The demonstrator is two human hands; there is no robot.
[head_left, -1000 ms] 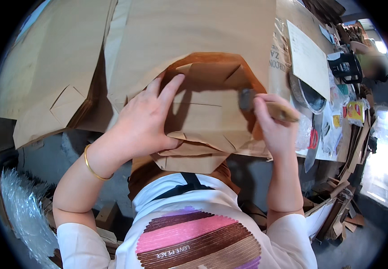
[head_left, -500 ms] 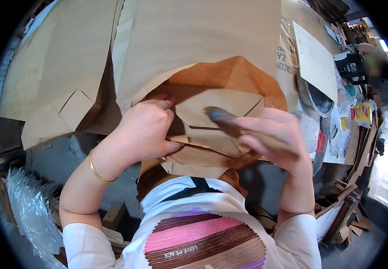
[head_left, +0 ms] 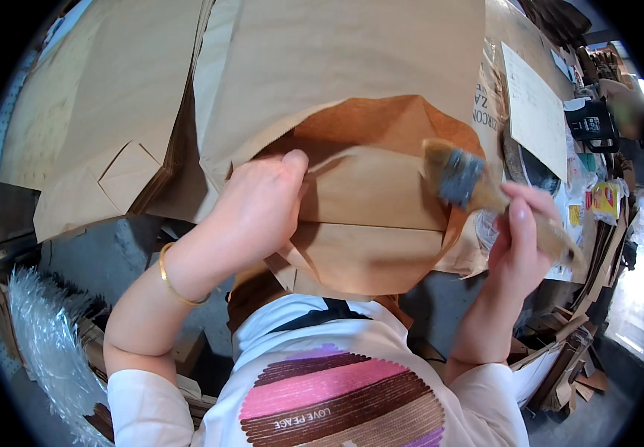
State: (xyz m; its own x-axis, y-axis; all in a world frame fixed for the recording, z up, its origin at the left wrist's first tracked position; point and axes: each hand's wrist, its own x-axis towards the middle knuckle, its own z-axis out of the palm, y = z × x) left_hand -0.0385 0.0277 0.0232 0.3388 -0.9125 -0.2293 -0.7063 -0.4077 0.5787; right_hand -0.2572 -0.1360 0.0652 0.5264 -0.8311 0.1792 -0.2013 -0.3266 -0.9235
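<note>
A large brown paper bag [head_left: 351, 52] lies in front of me, its near end spread into a rounded opening with a darker brown inner layer [head_left: 381, 115]. My left hand [head_left: 262, 201] is closed at the left side of this opening. A paper flap rises from its curled fingers, whose tips are partly hidden. In my right hand [head_left: 524, 235] is a flat paintbrush [head_left: 486, 195], gripped by its wooden handle. Its bristles, dark with a tan tip, point up and left over the right edge of the opening, slightly blurred. Whether they touch the paper I cannot tell.
A stack of brown paper bags [head_left: 83, 134] sits at the left. To the right are a white sheet [head_left: 534, 104], a dark rounded container [head_left: 538, 167] and a yellow packet [head_left: 605, 203]. Shredded clear plastic [head_left: 50, 350] and cardboard scraps [head_left: 560, 365] lie lower down.
The brush has swung right and up, from the middle of the opening to its right edge. My left hand has lifted the flap, and the near folds now lie opened out.
</note>
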